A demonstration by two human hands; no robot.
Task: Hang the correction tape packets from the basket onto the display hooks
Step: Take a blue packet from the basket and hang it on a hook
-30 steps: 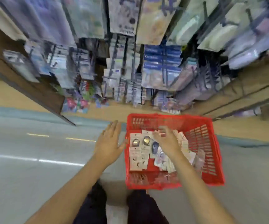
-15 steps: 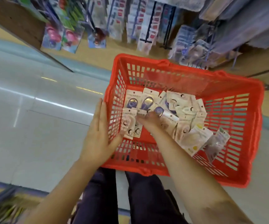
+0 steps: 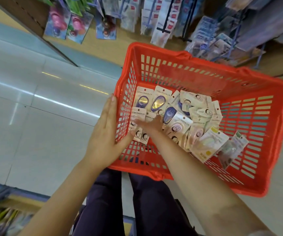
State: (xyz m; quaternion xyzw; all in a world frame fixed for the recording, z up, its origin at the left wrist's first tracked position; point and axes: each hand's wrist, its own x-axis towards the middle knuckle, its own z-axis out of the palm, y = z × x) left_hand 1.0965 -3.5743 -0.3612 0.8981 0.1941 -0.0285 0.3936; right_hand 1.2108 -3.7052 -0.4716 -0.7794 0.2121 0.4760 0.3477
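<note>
A red plastic basket stands on the floor in front of me. Several correction tape packets lie in a loose pile on its bottom, some with purple cases, others pale. My right hand is down inside the basket, its blurred fingers spread over the white packets at the left end. My left hand lies flat against the outside of the basket's left wall, fingers straight, thumb across the rim. Display hooks with hanging packets are above the basket.
A wooden display wall full of hanging stationery runs behind the basket. Grey floor tiles stretch to the left. My legs in dark trousers are just below the basket. Blurred goods lie at the lower left.
The view has tipped down from the display to the basket. My right hand has gone deeper among the left packets. My left hand has settled flat on the basket's left wall.
</note>
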